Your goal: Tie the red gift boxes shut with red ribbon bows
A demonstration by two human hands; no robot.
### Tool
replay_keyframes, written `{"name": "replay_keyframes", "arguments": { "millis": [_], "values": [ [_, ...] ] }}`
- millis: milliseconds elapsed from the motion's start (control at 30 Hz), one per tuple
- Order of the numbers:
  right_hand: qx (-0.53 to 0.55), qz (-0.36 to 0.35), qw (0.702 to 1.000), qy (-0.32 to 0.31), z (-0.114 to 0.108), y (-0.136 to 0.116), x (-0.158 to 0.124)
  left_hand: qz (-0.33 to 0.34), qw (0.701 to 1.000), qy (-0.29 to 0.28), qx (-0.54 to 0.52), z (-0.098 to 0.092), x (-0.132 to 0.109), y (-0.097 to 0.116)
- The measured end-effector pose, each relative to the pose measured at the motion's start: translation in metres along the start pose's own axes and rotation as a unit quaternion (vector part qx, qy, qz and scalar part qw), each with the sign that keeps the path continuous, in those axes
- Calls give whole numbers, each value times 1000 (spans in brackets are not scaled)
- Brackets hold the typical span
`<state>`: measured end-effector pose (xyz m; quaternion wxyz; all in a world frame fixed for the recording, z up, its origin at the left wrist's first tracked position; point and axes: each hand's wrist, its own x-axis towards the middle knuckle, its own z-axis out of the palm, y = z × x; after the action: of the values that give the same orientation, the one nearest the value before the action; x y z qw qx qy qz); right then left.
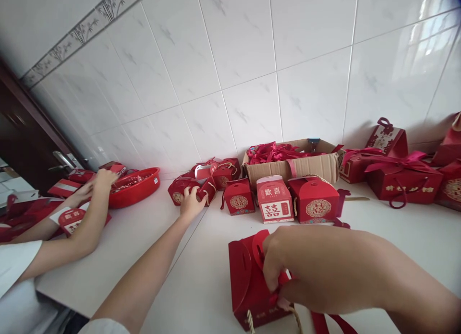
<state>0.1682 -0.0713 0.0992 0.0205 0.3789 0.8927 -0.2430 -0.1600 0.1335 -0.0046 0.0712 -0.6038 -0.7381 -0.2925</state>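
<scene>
Reaching far forward, my left hand (194,199) has its fingers and thumb around a small red gift box (177,192) with a twisted cord handle, among other red boxes by the wall. Close in front of me, my right hand (283,267) is closed on the top of a larger red gift box (240,276), by its rounded flaps. The fingertips are partly hidden. Gold cord handles (249,320) hang at this box's near side, and a dark red ribbon (340,324) trails out to the right below my wrist.
Red boxes with gold emblems (238,202) stand before a cardboard box (298,173) of ribbons. Ribbon-tied boxes (405,180) line the right. Left, a co-worker's hands (104,179) are at a red basin (139,192), near more boxes. A tiled wall (248,103) bounds the table.
</scene>
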Motion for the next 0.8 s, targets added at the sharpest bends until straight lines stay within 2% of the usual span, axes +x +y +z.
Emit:
{"name": "replay_keyframes", "arguments": {
  "millis": [133, 233, 333, 433, 533, 667, 733, 800],
  "values": [
    [9, 6, 1000, -4, 1, 1, 2, -26, 999, 31, 1, 0, -7, 7],
    [22, 5, 1000, -9, 0, 1, 2, -1, 999, 42, -11, 0, -9, 22],
    [27, 18, 999, -11, 0, 1, 1, 58, 998, 8, -26, 6, -12, 37],
    [29, 32, 999, -5, 1, 1, 0, 109, 992, -40, -39, 11, -11, 41],
    [28, 45, 999, 1, 1, 0, -1, 79, 996, -10, -37, 3, -2, 28],
    [40, 55, 998, -9, 0, -2, 0, -43, 997, 62, -12, -20, 21, -9],
    [58, 52, 997, -7, 2, -2, -1, -99, 994, 54, -6, -25, 31, -28],
    [89, 42, 995, 25, 6, 0, -3, -142, 989, 33, -11, -24, 37, -44]
  ]
}}
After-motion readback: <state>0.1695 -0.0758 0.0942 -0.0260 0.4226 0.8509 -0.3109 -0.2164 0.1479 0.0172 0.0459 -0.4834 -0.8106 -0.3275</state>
